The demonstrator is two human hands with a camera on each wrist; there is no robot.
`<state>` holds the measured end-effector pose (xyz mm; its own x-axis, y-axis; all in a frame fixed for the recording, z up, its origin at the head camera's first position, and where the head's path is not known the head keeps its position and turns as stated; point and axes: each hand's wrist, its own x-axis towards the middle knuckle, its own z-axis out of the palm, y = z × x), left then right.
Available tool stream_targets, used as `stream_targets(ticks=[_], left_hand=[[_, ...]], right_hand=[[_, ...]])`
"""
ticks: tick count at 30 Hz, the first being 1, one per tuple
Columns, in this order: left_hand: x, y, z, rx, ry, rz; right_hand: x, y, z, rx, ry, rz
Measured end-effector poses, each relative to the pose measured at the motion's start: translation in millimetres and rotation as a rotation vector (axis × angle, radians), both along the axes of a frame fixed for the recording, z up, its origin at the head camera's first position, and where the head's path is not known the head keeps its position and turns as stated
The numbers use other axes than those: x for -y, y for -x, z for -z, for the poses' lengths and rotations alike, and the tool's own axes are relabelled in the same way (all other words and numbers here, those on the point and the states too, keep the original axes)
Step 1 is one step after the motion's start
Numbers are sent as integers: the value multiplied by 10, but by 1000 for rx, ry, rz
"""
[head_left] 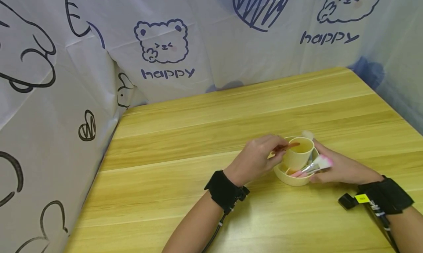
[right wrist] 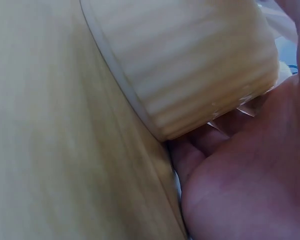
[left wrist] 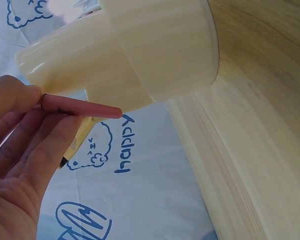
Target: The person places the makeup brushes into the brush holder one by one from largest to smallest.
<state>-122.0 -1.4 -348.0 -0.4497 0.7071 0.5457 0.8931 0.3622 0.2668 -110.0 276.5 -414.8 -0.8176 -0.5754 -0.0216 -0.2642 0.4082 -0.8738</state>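
My left hand [head_left: 259, 157] pinches a slim tapered pink makeup brush handle [left wrist: 82, 106] between thumb and fingers. In the head view the handle's tip lies over the mouth of an upright cream cup [head_left: 296, 158]; its other end is hidden by the hand. That cup rises from a wider round cream holder [head_left: 292, 180] on the table. Around the holder's right side, my right hand [head_left: 343, 169] grips its ribbed wall [right wrist: 190, 65]. A makeup brush [head_left: 320, 163] with pink-and-white bristles leans out of the holder, bristles up. Behind the left fingers shows a yellowish piece [left wrist: 80, 137] with a dark tip.
The wood-grain table [head_left: 185, 165] extends left of and behind the holder. White cloth [head_left: 211, 54] with drawn bears and writing hangs along the back and left edges. A pale round bristle head [head_left: 307, 134] shows behind the cup. Both wrists wear black straps with cables.
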Motion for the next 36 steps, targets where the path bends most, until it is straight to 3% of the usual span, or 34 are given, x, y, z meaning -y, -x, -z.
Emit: stream_targets(ticks=[15,24,36], left_hand=[[-16,-4,10,8,-18,-1],[-23,-16,19,17,-22,6],[-20,-21,45,90,-14,35]], right_hand=[[26,22,16,-6,41,24],[25,25,6,-19,94,-43],[17,29,3,-10,68,-37]])
